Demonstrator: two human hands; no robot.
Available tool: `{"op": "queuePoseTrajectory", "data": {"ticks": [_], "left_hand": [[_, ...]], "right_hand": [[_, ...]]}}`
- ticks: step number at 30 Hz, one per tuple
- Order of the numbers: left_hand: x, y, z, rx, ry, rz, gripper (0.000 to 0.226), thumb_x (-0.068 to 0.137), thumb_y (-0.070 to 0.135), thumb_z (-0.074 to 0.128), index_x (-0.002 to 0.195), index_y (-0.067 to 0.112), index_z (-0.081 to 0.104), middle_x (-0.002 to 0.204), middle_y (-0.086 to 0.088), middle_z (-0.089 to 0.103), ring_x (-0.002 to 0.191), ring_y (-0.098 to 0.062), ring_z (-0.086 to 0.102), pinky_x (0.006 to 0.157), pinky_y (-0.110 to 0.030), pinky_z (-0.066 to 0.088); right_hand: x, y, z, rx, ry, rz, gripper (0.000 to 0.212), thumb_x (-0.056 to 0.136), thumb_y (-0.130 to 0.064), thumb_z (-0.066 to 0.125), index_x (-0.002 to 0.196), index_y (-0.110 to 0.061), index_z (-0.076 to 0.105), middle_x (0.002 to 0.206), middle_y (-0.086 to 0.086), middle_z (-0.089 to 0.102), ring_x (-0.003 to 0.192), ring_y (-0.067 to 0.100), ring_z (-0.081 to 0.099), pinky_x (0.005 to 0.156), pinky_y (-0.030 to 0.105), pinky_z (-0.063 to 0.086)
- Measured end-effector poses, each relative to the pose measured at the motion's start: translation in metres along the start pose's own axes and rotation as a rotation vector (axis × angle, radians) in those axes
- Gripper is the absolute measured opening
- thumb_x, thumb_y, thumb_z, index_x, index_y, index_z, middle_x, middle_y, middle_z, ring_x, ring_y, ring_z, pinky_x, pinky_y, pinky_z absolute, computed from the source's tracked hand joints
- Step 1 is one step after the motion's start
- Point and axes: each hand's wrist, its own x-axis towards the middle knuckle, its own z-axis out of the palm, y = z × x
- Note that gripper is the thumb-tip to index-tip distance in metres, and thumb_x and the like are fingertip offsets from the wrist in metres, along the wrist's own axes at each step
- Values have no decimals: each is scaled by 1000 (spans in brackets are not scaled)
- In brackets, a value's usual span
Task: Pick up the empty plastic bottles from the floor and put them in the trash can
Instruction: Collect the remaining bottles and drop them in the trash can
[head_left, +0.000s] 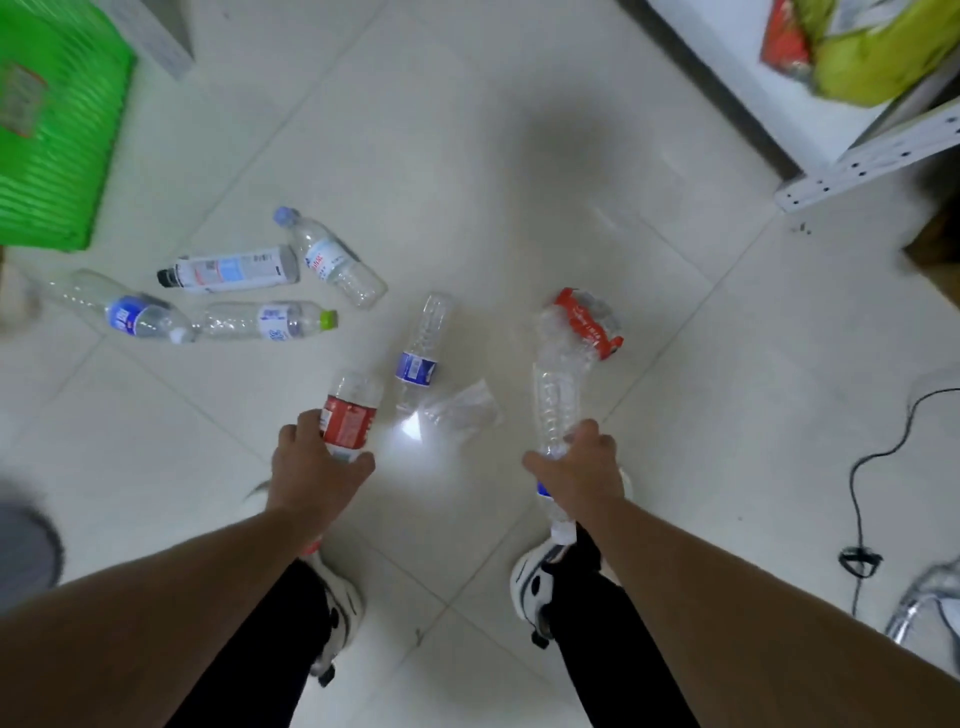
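My left hand (317, 462) grips a clear bottle with a red label (350, 415), held above the floor. My right hand (579, 467) holds a clear ribbed bottle (557, 400) that points away from me. A crushed bottle with a red label (584, 322) lies just beyond its far end. On the tiles between my hands lies a blue-labelled bottle (421, 358). Several more empty bottles lie at the left, among them one with a green cap (270, 321) and one with a black cap (228, 270). A green slatted bin (52, 156) stands at the far left.
A white metal shelf (862, 156) holding coloured packages stands at the top right. A black cable (862, 493) runs over the floor at the right, near a chrome chair leg (919, 603). A grey round object (26, 545) sits at the left edge. My shoes (535, 577) are below.
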Motion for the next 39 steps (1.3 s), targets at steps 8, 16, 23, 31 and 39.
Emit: {"op": "queuePoseTrajectory", "data": {"ticks": [8, 16, 23, 31, 39], "left_hand": [[-109, 69, -41, 32, -42, -25, 74, 75, 32, 89, 138, 15, 55, 127, -12, 51, 112, -34, 55, 95, -46, 50], [-132, 101, -34, 6, -94, -33, 65, 68, 33, 88, 124, 14, 59, 138, -9, 45, 122, -33, 50, 96, -41, 48], [-111, 121, -10, 10, -220, -23, 72, 70, 42, 85, 132, 14, 57, 159, -9, 28, 147, -35, 30, 110, -47, 43], [-62, 121, 39, 75, -275, 30, 79, 68, 50, 83, 136, 19, 56, 165, -3, 22, 148, -32, 31, 112, -51, 48], [51, 109, 205, 271, -209, 84, 76, 71, 47, 84, 138, 28, 52, 178, -5, -8, 161, -39, 12, 114, -59, 43]], "right_hand": [[-87, -1, -96, -110, -145, -140, 66, 69, -57, 78, 117, -23, 47, 122, 2, 36, 97, 28, 64, 86, 38, 56], [-81, -13, -155, -184, -97, -252, 70, 67, -68, 78, 113, -20, 54, 135, 1, 38, 115, 30, 60, 98, 46, 54], [-52, -15, -157, -197, -7, -225, 83, 56, -86, 72, 108, -22, 56, 139, 2, 41, 116, 30, 62, 102, 47, 53], [38, -22, -136, -348, -40, -254, 84, 62, -85, 76, 116, -23, 63, 151, 8, 45, 129, 31, 55, 104, 46, 50], [221, -34, -52, -426, -37, -365, 124, 54, -79, 83, 159, -53, 23, 174, -14, -11, 160, 36, 1, 120, 68, 29]]}}
